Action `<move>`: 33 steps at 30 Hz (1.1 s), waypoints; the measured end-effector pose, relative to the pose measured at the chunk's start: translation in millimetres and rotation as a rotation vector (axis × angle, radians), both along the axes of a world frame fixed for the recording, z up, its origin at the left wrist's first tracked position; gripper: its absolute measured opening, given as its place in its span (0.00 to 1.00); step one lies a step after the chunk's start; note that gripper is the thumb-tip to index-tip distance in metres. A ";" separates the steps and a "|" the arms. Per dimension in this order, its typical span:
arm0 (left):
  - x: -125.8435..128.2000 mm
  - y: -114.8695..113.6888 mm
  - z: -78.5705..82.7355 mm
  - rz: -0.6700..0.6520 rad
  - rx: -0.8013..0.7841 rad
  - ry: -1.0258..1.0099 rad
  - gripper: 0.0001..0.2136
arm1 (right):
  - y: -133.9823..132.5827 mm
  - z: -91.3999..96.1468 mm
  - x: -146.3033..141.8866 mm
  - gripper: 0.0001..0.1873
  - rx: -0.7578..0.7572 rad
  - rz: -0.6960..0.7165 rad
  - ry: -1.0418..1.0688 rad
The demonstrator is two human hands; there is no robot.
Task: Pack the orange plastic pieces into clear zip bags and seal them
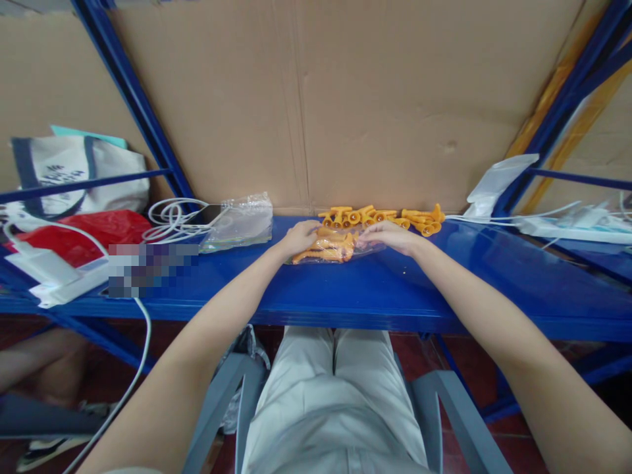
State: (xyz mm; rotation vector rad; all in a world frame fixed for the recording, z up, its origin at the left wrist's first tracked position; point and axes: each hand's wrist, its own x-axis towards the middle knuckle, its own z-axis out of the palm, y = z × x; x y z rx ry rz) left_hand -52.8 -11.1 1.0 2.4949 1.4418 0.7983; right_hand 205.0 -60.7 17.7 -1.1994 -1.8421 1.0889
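A clear plastic bag (323, 253) lies on the blue tabletop before me, with several orange trumpet-shaped plastic pieces (333, 242) inside. At the bag's left end, my left hand (300, 237) has its fingers closed on the plastic. My right hand (391, 236) pinches the bag's right end, where the film bunches near the fingertips. Just behind the bag, more loose orange trumpet-shaped pieces (382, 216) lie in a row, their round open ends partly facing me. Parts of the bag are covered by my fingers.
Left of the bag lie flat clear plastic bags (241, 224) and a coiled white cable (172, 217). Further left are a red bag (93, 232), a power strip (74, 280) and a canvas tote (108, 168). A cardboard wall (345, 99) stands behind the blue table (316, 289).
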 end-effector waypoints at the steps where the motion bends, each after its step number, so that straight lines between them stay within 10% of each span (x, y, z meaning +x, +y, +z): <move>1: -0.4 -0.8 1.0 0.002 -0.010 0.037 0.22 | -0.3 -0.3 0.4 0.06 0.028 -0.018 -0.031; 18: 23.4 -22.6 27.8 0.172 0.052 0.138 0.13 | 14.5 -3.9 12.0 0.09 0.513 -0.370 -0.334; 26: 38.3 1.4 29.5 0.001 -0.535 -0.205 0.05 | 13.5 0.3 23.4 0.17 0.332 -0.580 -0.553; 33: 39.9 12.4 14.2 0.031 -0.711 -0.478 0.07 | 5.9 1.7 26.6 0.22 -0.110 -0.265 -0.398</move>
